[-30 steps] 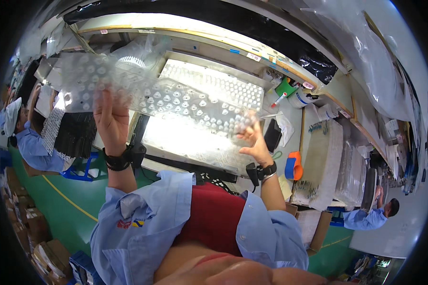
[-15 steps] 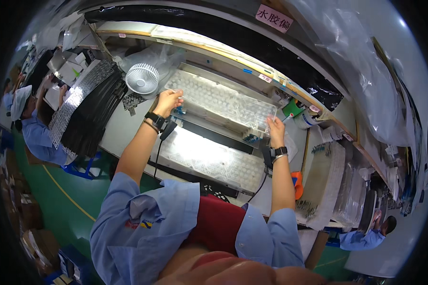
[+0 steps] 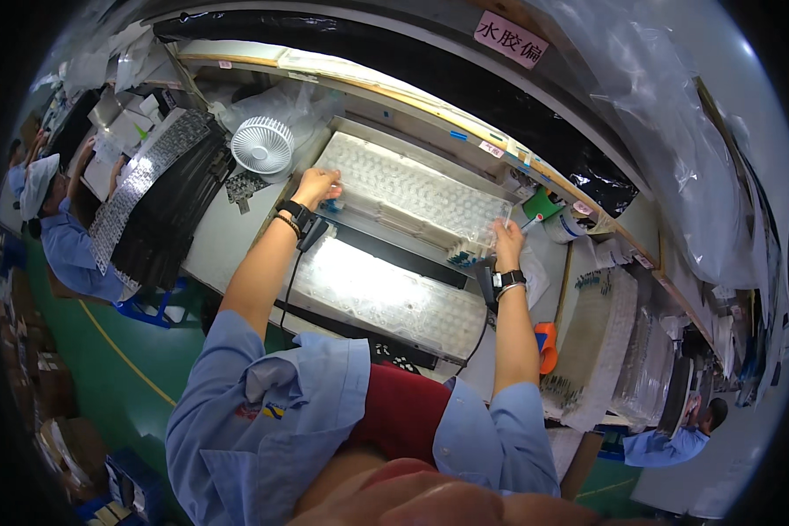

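Both arms are stretched out over the tabletop (image 3: 228, 237) here. The left hand (image 3: 316, 186) sits on the left end of a clear plastic blister tray (image 3: 412, 197), fingers curled over its near-left corner, so that grip is pinching the tray edge. The right hand (image 3: 505, 235) is at the tray's right end, about 3 o'clock from the left one, fingers pressed together around the near-right corner. The tray lies flat in a shallow frame on the far half of the tabletop, its long edge running from 10 o'clock to 4 o'clock.

Just toward the body from it, past a dark strip, sits a bright lit panel (image 3: 386, 294) with another clear tray on top. A small white fan (image 3: 261, 145) stands just beside the left hand at 10 o'clock, so there's not much room on that side. A green tape dispenser (image 3: 542, 207) is close at 1 o'clock of the right hand. A stack of dark trays (image 3: 162, 210) fills the tabletop's left end. The open bit of tabletop is between the fan and the lit panel.
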Tool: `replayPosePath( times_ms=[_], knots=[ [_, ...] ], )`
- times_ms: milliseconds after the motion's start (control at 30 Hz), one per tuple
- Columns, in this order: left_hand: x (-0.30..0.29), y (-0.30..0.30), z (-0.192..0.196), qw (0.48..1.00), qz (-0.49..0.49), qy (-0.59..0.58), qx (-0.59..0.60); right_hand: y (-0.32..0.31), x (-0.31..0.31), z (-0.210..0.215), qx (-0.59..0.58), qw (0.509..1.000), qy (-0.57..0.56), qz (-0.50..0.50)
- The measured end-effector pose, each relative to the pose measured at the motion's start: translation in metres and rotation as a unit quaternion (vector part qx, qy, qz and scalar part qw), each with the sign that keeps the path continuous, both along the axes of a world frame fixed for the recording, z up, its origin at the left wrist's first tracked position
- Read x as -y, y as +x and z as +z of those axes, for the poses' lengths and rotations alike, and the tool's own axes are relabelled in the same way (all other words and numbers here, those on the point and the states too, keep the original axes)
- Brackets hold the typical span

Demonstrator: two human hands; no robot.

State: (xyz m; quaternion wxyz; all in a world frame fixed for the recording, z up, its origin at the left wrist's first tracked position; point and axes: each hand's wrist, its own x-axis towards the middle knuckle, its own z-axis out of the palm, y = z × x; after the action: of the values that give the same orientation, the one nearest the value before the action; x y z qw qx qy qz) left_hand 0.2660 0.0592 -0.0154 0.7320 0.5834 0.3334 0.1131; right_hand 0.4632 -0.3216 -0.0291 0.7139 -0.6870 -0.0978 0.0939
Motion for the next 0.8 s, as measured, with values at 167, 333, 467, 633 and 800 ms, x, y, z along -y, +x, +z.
replayPosePath(
  times_ms=[167,333,467,633,800],
  knots=[
    [0.002,-0.001,0.008,0.993,-0.002,0.087,-0.077,0.002,0.004,-0.006,-0.022,0.999,-0.025,-0.002],
    [0.001,-0.003,0.020,0.969,-0.021,0.193,-0.152,0.001,-0.003,-0.007,0.014,0.998,-0.040,-0.040],
    [-0.016,-0.007,-0.010,0.998,0.020,0.059,-0.032,-0.005,-0.015,0.004,0.022,0.996,-0.076,-0.027],
    [-0.008,-0.002,0.028,0.970,-0.040,0.170,-0.172,0.001,0.002,0.001,-0.008,0.994,-0.098,-0.053],
    [0.015,-0.016,0.060,0.741,0.024,0.641,-0.202,-0.028,-0.003,0.048,0.285,0.880,-0.367,-0.099]
  ],
)
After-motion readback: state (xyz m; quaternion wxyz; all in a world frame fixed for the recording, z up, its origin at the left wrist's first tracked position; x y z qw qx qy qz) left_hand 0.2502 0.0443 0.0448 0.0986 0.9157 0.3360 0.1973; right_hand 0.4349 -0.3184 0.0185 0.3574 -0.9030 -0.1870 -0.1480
